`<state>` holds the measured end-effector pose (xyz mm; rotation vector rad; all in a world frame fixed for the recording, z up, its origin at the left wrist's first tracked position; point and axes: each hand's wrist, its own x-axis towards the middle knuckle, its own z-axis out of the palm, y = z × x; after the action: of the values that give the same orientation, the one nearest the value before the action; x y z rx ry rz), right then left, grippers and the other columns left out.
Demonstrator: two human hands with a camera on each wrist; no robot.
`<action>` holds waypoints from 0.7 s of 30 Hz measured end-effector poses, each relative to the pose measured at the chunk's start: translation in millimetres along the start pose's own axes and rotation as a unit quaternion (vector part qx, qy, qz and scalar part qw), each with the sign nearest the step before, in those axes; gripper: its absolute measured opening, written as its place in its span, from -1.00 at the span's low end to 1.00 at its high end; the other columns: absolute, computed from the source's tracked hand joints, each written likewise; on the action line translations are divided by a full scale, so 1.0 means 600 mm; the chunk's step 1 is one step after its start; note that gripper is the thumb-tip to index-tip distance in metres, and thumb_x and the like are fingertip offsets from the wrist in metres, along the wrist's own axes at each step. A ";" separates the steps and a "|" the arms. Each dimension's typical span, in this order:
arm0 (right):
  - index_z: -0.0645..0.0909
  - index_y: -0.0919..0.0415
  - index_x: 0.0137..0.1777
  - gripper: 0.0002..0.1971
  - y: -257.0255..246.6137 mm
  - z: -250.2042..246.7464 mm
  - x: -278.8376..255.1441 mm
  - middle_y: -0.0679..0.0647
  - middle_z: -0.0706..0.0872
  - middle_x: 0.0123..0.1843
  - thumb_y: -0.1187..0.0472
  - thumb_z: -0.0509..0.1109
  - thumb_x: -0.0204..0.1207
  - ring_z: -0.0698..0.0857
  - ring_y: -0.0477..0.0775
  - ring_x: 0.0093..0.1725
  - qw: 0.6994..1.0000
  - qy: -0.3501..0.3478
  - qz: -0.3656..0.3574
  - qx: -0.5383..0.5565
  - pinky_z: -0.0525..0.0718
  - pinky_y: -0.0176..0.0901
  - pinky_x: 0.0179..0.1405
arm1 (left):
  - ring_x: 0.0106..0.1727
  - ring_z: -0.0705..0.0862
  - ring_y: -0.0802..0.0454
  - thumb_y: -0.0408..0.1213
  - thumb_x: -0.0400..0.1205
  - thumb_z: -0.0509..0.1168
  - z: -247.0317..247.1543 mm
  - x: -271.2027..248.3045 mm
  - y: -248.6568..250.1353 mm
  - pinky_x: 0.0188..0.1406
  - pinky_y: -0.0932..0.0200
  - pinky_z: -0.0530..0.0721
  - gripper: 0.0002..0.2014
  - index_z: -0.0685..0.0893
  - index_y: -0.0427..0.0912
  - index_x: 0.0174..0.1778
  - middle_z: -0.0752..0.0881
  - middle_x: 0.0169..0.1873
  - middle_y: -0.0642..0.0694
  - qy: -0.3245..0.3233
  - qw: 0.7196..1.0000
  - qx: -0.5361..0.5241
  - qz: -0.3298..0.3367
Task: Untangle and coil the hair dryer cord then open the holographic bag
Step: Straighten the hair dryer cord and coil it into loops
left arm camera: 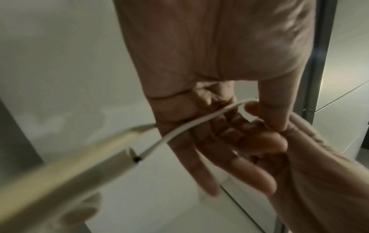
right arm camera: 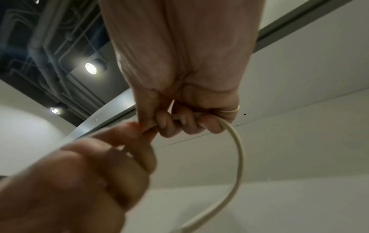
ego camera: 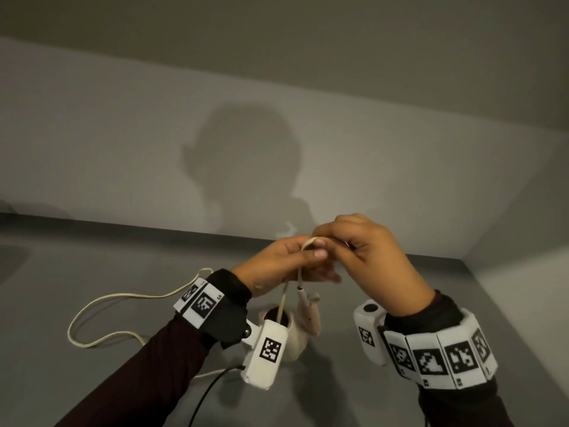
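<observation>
I hold both hands up over a grey table (ego camera: 77,260), working a cream cord (ego camera: 123,295). My left hand (ego camera: 317,248) pinches a bend of the cord between thumb and fingers, which the left wrist view shows as the cord (left arm camera: 199,121) crossing the left hand (left arm camera: 259,116). My right hand (ego camera: 351,243) grips the same cord just beside it, fingers curled round the cord (right arm camera: 237,151) in the right hand (right arm camera: 179,124). The plug (ego camera: 309,312) dangles below my hands. The cream hair dryer (ego camera: 297,342) lies under them, half hidden by the wrist camera. No holographic bag is in view.
A long loop of the cord lies on the table to the left of my left arm. A thin black cable (ego camera: 209,392) runs along the near table under my left wrist. Grey walls close off the table at the back and right.
</observation>
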<state>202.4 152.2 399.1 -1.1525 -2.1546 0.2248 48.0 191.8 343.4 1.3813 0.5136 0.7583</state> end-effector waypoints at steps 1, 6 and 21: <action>0.72 0.00 -0.12 -0.73 0.006 -0.005 0.003 -0.27 0.54 -0.36 -0.05 0.21 0.46 0.51 -0.24 -0.22 1.000 -0.014 -0.005 -0.027 0.40 -0.47 -0.17 | -0.25 0.77 0.02 -0.09 0.43 0.32 0.004 -0.004 0.005 -0.08 0.19 0.74 -0.87 0.72 -0.02 -0.27 0.72 -0.42 0.01 -0.009 1.000 -0.026 -0.005; 0.74 0.14 -0.19 -0.94 0.030 -0.014 0.002 -0.14 0.54 -0.45 0.21 0.53 0.34 0.49 -0.16 -0.36 0.994 -0.059 0.028 0.088 0.40 -0.48 -0.28 | -0.65 0.24 0.19 -0.04 0.59 0.12 0.013 -0.027 -0.002 -0.62 0.36 0.26 -0.66 0.51 -0.05 -0.49 0.34 -0.68 0.08 -0.022 0.994 -0.100 -0.022; 0.55 0.07 -0.25 -0.89 0.162 0.077 0.034 -0.06 0.57 -0.37 0.09 0.35 0.47 0.52 0.10 -0.26 0.963 0.082 0.227 -0.117 0.40 -0.11 -0.21 | -0.74 0.15 0.27 -0.13 0.69 -0.06 0.025 -0.049 0.047 -0.76 0.41 0.05 -0.69 0.39 -0.10 -0.35 0.29 -0.81 0.08 0.080 0.977 -0.199 -0.020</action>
<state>230.8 233.0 331.0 -1.7342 -1.7818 0.0708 34.3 160.3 370.3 0.9412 0.4824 0.8887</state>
